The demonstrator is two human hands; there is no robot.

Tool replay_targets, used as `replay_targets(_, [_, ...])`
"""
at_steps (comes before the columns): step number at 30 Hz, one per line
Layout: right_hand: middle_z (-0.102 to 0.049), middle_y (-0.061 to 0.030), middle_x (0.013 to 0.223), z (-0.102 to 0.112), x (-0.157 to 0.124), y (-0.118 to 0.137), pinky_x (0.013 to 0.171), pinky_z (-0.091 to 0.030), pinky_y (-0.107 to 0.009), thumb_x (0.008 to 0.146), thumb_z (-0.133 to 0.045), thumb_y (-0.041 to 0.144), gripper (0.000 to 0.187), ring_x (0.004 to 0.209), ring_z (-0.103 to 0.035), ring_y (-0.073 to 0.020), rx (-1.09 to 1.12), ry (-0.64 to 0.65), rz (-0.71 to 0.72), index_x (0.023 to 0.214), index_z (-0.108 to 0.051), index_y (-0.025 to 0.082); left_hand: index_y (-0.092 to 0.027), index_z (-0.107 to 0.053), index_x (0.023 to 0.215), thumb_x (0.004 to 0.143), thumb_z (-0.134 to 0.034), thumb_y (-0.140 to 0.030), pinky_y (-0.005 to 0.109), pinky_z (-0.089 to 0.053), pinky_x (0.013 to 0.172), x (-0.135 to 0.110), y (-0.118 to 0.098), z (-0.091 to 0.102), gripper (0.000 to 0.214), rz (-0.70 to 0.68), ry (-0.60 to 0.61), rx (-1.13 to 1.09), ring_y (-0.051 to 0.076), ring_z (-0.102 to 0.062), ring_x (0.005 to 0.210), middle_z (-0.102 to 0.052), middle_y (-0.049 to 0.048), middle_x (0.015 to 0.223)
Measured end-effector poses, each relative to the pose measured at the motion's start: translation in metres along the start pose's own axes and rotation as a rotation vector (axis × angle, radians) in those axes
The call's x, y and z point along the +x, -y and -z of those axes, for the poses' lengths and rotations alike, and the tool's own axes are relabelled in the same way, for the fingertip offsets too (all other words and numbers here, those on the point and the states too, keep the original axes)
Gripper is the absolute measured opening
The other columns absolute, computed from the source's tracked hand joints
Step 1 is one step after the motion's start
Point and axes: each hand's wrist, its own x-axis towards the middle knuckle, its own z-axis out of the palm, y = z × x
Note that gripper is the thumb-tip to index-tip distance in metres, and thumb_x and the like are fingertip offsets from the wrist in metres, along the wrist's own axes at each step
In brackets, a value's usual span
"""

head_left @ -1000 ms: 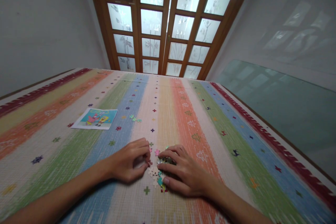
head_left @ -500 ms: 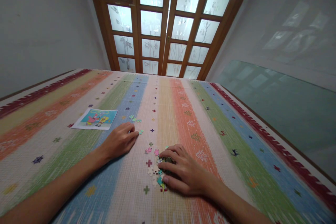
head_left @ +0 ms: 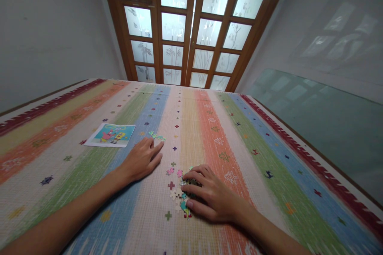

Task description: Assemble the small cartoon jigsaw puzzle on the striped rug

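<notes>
My left hand (head_left: 142,159) lies flat on the striped mat (head_left: 239,159), fingers stretched toward a small cluster of green jigsaw pieces (head_left: 156,136) and almost touching it. My right hand (head_left: 206,195) rests with curled fingers over a heap of loose jigsaw pieces (head_left: 178,195) near the front middle of the mat. Part of that heap is hidden under its fingers. A small printed cartoon picture (head_left: 110,135) lies left of the green pieces.
The mat covers a wide floor area up to a wooden door with frosted glass panes (head_left: 191,28) at the back. Bare grey walls stand left and right. A glassy green surface (head_left: 323,119) borders the mat's right edge.
My left hand has moved from the heap of pieces, up and left, to the green pieces near the picture, and has flattened out. My right hand has stayed on the heap.
</notes>
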Motion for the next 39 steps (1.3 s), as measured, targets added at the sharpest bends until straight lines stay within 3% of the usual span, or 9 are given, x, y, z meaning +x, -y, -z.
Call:
replay_targets(8, [-0.068, -0.0102, 0.12, 0.0007, 0.0017, 0.0004, 0.101, -0.042, -0.043, 0.104, -0.051, 0.036, 0.029, 0.113, -0.056, -0.0247, 0.003, -0.019, 0.019, 0.116, -0.069, 0.018, -0.013, -0.063, 0.137, 0.104, -0.039, -0.039, 0.049, -0.047, 0.095, 0.0103, 0.006, -0.0053, 0.049, 0.044, -0.007, 0.057, 0.028, -0.052, 0.092, -0.056, 0.0107, 0.097])
replay_targets(13, [-0.068, -0.0099, 0.121, -0.0001, 0.0005, -0.0002, 0.101, -0.042, -0.044, 0.105, -0.049, 0.038, 0.029, 0.113, -0.055, -0.0254, 0.001, -0.008, 0.001, 0.116, -0.069, 0.019, -0.015, -0.068, 0.125, 0.103, -0.042, -0.037, 0.051, -0.048, 0.096, 0.0089, 0.0045, -0.002, 0.04, 0.071, -0.113, 0.123, 0.032, -0.055, 0.106, -0.062, 0.0172, 0.119])
replay_targets(16, [-0.068, -0.0094, 0.121, -0.0006, 0.0001, -0.0006, 0.101, -0.042, -0.044, 0.104, -0.05, 0.038, 0.029, 0.113, -0.055, -0.0253, -0.002, -0.003, -0.007, 0.116, -0.069, 0.02, -0.016, -0.067, 0.122, 0.102, -0.044, -0.035, 0.052, -0.047, 0.098, 0.0065, 0.0051, -0.0024, 0.036, 0.11, -0.105, 0.16, 0.035, -0.056, 0.117, -0.064, 0.0181, 0.128])
replay_targets(26, [-0.069, -0.0094, 0.121, 0.0012, 0.001, 0.0005, 0.102, -0.042, -0.043, 0.105, -0.05, 0.036, 0.028, 0.113, -0.056, -0.025, 0.001, -0.013, 0.005, 0.115, -0.069, 0.019, -0.013, -0.067, 0.127, 0.104, -0.043, -0.036, 0.052, -0.048, 0.094, 0.0043, 0.0041, 0.0024, 0.041, 0.194, -0.005, 0.26, 0.037, -0.057, 0.113, -0.066, 0.0192, 0.124])
replay_targets(31, [-0.068, -0.0092, 0.121, 0.0008, 0.0009, 0.0004, 0.102, -0.042, -0.043, 0.105, -0.05, 0.036, 0.028, 0.113, -0.056, -0.0247, -0.002, -0.006, 0.0, 0.116, -0.069, 0.019, -0.014, -0.065, 0.132, 0.104, -0.041, -0.038, 0.053, -0.048, 0.096, 0.0034, 0.0075, 0.0004, 0.044, 0.189, -0.038, 0.244, 0.037, -0.055, 0.113, -0.064, 0.0203, 0.126])
replay_targets(39, [-0.069, -0.0102, 0.121, 0.0013, 0.0007, 0.0, 0.101, -0.043, -0.044, 0.104, -0.051, 0.036, 0.027, 0.114, -0.056, -0.0255, -0.024, 0.02, -0.008, 0.116, -0.069, 0.019, -0.018, -0.068, 0.125, 0.104, -0.042, -0.037, 0.054, -0.047, 0.096, 0.0024, 0.0106, -0.0031, 0.039, 0.198, -0.059, 0.159, 0.037, -0.054, 0.119, -0.066, 0.0177, 0.127])
